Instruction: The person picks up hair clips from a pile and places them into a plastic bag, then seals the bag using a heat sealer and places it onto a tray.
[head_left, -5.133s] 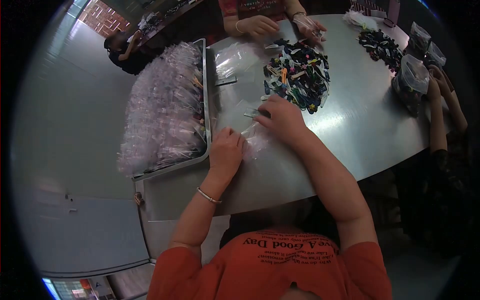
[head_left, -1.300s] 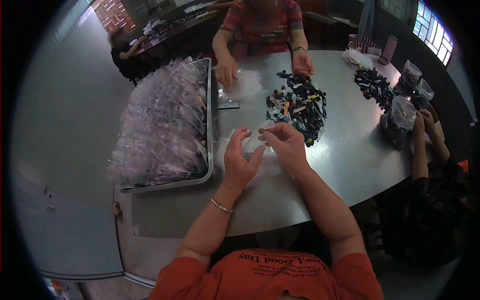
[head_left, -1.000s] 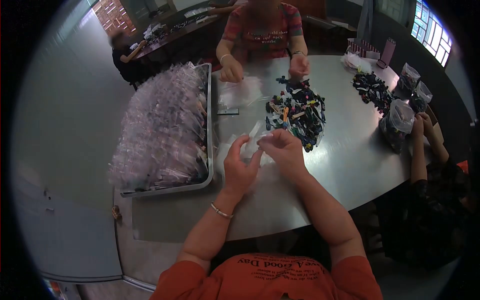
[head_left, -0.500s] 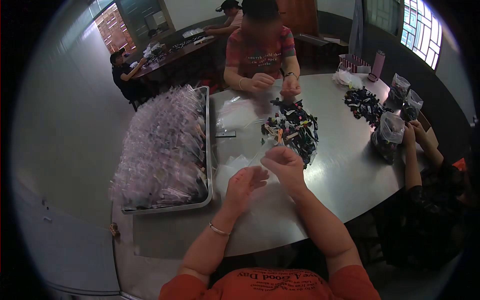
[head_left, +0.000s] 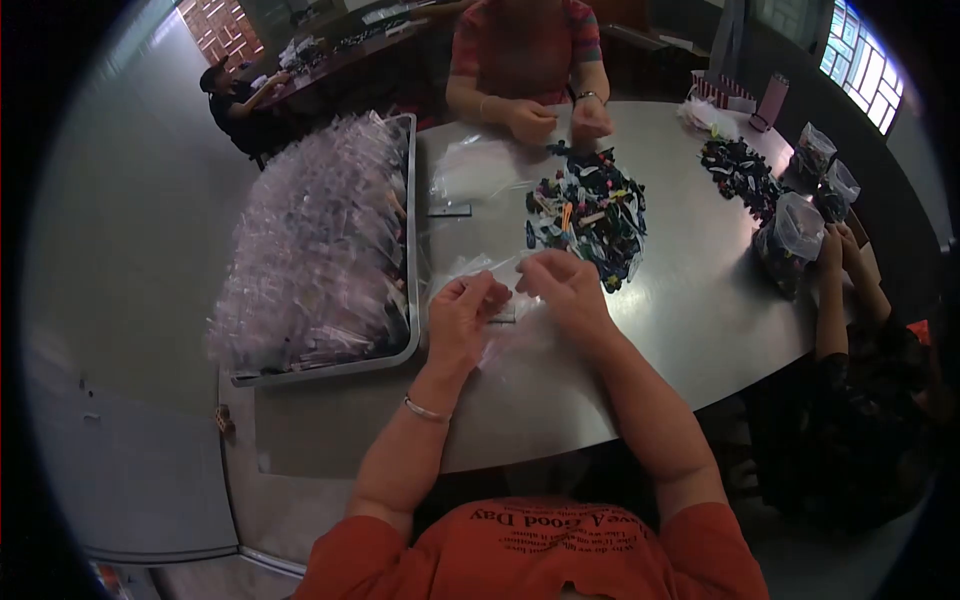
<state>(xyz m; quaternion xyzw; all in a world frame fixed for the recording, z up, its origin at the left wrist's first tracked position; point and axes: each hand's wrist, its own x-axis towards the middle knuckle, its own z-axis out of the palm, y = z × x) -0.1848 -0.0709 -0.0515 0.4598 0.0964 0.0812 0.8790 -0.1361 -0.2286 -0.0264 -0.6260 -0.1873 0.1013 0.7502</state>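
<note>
My left hand (head_left: 462, 315) is raised over the near part of the metal table, its thumb and fingers pinched on a clear plastic bag (head_left: 503, 335) that hangs between my hands. Just to the right, my right hand (head_left: 570, 297) has its fingers curled together by the bag's upper part. Whatever lies in those fingers is too small or hidden to make out. Beyond my right hand spreads a pile of small mixed pieces (head_left: 600, 210), mostly black with white, orange and pink ones. More flat clear bags (head_left: 470, 165) lie left of the pile.
On the left stands a grey tray (head_left: 412, 250) heaped with filled clear bags (head_left: 310, 240). A co-worker's hands (head_left: 560, 120) are across the table (head_left: 690, 320). At right, another person's hands (head_left: 840, 245) touch a filled bag (head_left: 788, 245) near a second dark pile (head_left: 740, 175).
My left fingers have gone from spread to pinched on the clear bag. My right hand stays curled close by. The whole view has tilted down, so the table sits higher.
</note>
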